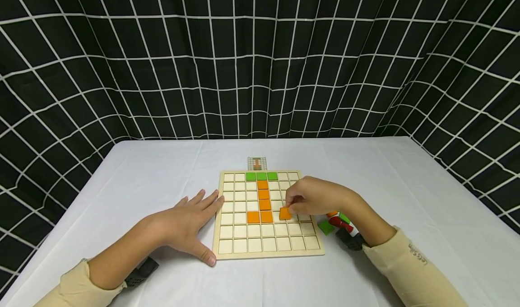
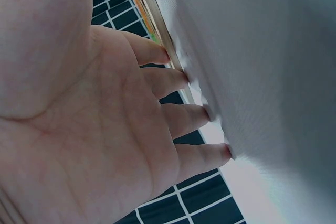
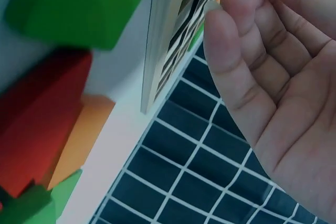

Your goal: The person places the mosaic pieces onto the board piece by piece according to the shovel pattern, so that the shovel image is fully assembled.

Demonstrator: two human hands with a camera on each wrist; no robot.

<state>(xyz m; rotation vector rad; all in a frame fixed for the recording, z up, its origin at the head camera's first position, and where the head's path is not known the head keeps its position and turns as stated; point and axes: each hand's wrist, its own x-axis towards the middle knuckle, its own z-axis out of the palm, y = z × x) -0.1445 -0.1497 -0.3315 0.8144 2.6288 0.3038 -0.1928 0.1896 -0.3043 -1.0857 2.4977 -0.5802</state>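
Observation:
A wooden grid board (image 1: 270,254) lies on the white table. Three green square tiles (image 1: 262,176) fill the middle of its top row, and a column of orange square tiles (image 1: 264,194) runs down below them. One more orange tile (image 1: 253,217) sits left of the column's foot. My right hand (image 1: 314,196) pinches a tilted orange tile (image 1: 285,213) between thumb and fingers, over the cells right of that foot. Spread flat, my left hand (image 1: 184,225) rests at the board's left edge, its fingertips (image 2: 223,153) on the tablecloth and against the side.
Right of the board, partly under my right forearm, lies a small pile of loose pieces: a green tile (image 1: 326,227), a red piece (image 3: 47,124) and some orange. Behind the board's far edge is a small pattern card (image 1: 257,163). A black gridded curtain (image 1: 260,72) surrounds the table.

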